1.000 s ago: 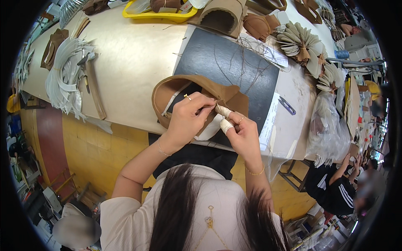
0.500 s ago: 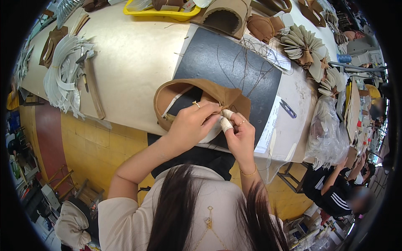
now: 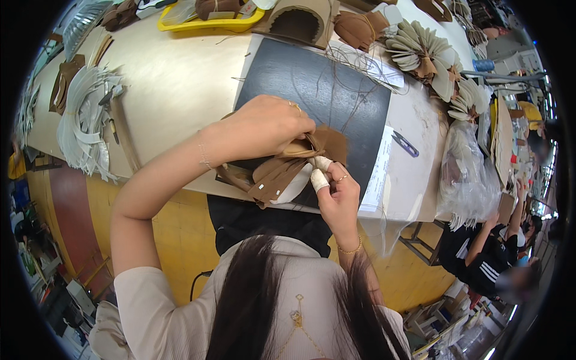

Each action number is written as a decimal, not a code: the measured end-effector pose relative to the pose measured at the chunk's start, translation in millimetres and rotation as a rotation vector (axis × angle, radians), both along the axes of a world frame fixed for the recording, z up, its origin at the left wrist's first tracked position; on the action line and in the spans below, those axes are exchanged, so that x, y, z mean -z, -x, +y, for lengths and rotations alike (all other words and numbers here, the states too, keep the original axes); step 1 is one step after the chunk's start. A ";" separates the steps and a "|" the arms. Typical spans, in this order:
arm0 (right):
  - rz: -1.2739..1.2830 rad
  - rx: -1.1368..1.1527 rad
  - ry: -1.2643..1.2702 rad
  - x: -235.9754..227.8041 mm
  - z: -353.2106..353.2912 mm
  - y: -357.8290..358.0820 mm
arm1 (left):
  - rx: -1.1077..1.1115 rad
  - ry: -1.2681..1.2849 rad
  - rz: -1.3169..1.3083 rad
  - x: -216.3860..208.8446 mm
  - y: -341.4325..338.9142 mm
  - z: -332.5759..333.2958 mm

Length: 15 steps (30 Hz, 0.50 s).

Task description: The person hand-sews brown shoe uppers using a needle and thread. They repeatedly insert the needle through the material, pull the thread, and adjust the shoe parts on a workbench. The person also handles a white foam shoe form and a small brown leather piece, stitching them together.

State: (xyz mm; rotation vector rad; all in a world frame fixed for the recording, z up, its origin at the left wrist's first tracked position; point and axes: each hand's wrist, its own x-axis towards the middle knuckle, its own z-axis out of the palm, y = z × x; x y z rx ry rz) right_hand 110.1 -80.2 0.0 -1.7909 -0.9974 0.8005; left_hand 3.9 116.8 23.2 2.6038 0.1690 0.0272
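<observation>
A brown leather piece, curved and folded, with a pale white lining part, lies at the near edge of a dark mat. My left hand arches over it from the left, fingers closed on its upper edge. From the right, my right hand, its thumb and a finger wrapped in white tape, pinches the same leather near its middle. The fingertips of both hands are close together. Whether a thread or needle is between them is too small to tell.
Thread snips lie on the right over a paper sheet. A hammer rests beside white curved strips on the left. A yellow tray and bundled leather parts stand behind. A plastic bag hangs at the right edge.
My left hand has lifted and moved up over the leather, elbow out to the left. The leather has turned and folded toward me. My right hand keeps its pinch. The view has shifted slightly.
</observation>
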 end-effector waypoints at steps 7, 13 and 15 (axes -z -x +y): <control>0.079 0.065 0.025 -12.5 -11.3 1.4 | -0.070 0.165 0.068 -19.8 -1.5 -14.2; -0.004 0.041 -0.009 -18.3 -12.5 -0.5 | -0.118 0.301 0.043 -20.5 -2.7 -18.9; -0.025 0.024 -0.012 -20.9 -11.9 -2.1 | -0.117 0.317 0.031 -20.5 -2.8 -19.2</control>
